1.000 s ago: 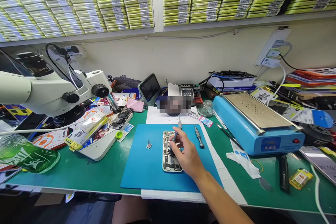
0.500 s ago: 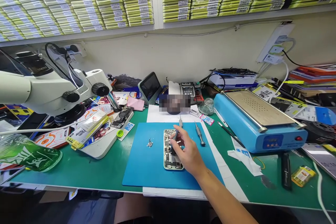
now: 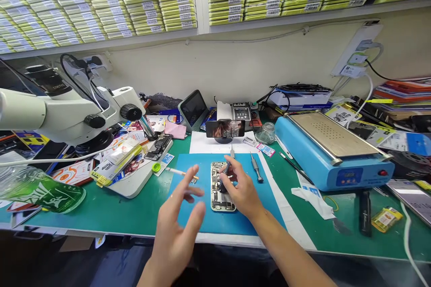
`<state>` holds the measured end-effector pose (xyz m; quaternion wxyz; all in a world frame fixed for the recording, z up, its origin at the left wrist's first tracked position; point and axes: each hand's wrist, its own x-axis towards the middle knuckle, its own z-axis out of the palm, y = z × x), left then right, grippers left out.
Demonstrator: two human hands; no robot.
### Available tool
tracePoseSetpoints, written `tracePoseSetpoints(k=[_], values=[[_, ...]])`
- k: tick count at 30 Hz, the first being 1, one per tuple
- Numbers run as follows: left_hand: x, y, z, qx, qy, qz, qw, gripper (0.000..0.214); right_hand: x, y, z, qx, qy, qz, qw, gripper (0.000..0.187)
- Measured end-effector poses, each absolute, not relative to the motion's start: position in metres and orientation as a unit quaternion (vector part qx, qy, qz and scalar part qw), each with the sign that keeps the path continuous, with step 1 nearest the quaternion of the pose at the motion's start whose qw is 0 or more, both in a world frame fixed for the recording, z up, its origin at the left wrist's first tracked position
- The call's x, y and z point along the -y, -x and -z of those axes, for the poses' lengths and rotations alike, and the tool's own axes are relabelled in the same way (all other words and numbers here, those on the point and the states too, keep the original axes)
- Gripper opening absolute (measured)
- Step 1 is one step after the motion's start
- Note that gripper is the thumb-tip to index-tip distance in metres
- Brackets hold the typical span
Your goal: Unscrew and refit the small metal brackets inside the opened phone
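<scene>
An opened phone with its insides showing lies on a blue mat. My right hand rests over the phone's right side, fingers closed on a small grey screwdriver whose tip points into the phone. My left hand hovers above the mat's left half, blurred, fingers partly spread. It pinches a thin white stick with an orange end at its fingertips. Two more screwdrivers lie on the mat just beyond my right hand.
A white microscope reaches in from the left over a cluttered pad. A blue heating plate stands right. A phone on a stand and a glass jar sit behind the mat. A green bottle lies far left.
My left hand has come up into view from below, holding the thin stick over the mat's left half. My right hand stays on the phone with the screwdriver.
</scene>
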<state>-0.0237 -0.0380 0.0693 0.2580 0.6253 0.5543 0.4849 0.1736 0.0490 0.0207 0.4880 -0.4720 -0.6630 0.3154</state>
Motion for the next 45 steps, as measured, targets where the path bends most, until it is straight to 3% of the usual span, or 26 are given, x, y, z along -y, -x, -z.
tracePoseSetpoints(k=[4,13,20,28,37,45], values=[[-0.003,0.014,-0.047,-0.603,-0.628,-0.410,0.271,0.060,-0.050,-0.174,-0.021,0.650,0.481,-0.305,0.503,0.056],[-0.020,0.012,-0.012,-0.564,-0.706,-0.325,0.280,0.070,-0.056,-0.174,-0.017,0.628,0.476,-0.297,0.540,0.044],[-0.019,0.014,-0.010,-0.538,-0.734,-0.302,0.284,0.078,-0.054,-0.172,-0.016,0.623,0.471,-0.312,0.541,0.055],[-0.019,0.016,-0.006,-0.523,-0.742,-0.309,0.285,0.078,-0.054,-0.173,-0.016,0.633,0.465,-0.304,0.540,0.055],[-0.020,0.015,-0.004,-0.510,-0.757,-0.307,0.270,0.078,-0.056,-0.174,-0.014,0.654,0.462,-0.278,0.530,0.019],[-0.021,0.017,-0.003,-0.510,-0.754,-0.309,0.275,0.078,-0.057,-0.176,-0.017,0.714,0.439,-0.197,0.508,0.017]])
